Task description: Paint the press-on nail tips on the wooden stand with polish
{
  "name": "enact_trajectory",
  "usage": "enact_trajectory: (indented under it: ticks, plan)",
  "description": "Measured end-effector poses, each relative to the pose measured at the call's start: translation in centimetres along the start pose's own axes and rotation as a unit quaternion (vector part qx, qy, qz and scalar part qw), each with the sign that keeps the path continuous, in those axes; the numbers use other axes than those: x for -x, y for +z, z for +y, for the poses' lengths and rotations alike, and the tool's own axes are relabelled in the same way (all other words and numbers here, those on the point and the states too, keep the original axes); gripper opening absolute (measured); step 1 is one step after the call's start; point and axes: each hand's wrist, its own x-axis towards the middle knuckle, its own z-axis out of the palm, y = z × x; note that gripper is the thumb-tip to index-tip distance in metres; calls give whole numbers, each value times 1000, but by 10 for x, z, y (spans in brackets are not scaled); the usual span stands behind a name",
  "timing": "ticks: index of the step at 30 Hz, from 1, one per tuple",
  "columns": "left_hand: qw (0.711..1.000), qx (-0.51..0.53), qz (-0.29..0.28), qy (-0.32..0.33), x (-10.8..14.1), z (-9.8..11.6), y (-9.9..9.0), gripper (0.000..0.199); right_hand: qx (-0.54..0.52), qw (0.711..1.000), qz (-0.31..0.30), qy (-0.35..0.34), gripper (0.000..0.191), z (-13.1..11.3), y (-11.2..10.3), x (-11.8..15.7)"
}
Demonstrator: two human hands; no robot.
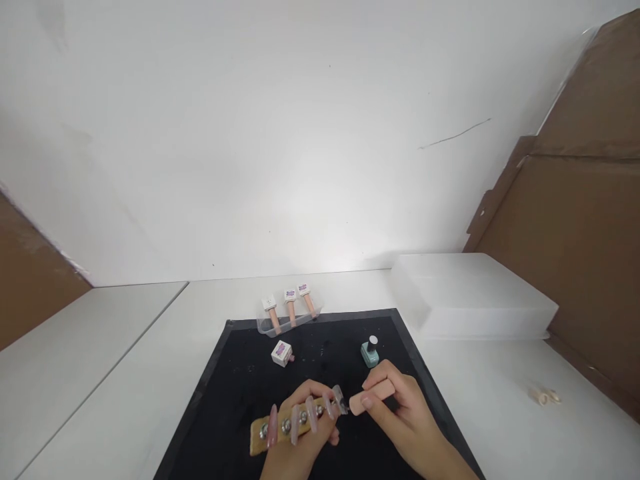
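Observation:
My left hand point(295, 455) is wrapped round a tan nail-tip holder point(258, 445) with a row of metal studs and several false nails on it. The leftmost false nail point(272, 427) is pink; the ones beside it look paler. At the right end sits a clear false nail point(340, 399). My right hand point(406, 417) grips the pink handle of a nail polish brush point(374, 396), its tip pointing left, at or very close to the clear nail; contact is too small to tell. A white polish bottle point(283, 353) without its cap lies beyond my left hand.
A teal polish bottle point(371, 353) with a dark cap stands beyond my right hand. Three pink-capped bottles lie in a clear tray point(264, 328) at the black mat's point(225, 393) back edge. A white box point(480, 300) and small beige rings point(544, 395) are on the right.

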Motion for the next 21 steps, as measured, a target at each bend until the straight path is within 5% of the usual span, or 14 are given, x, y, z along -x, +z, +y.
enact_trajectory:
  ticks: [9, 21]
  plan:
    - [999, -22, -19, 15, 4, 9, -4, 27, 26, 993, 88, -68, 16, 5, 0, 2]
    - [998, -55, 13, 20, 12, 26, 2, 25, 32, 997, -20, -66, 18, 6, 1, 1]
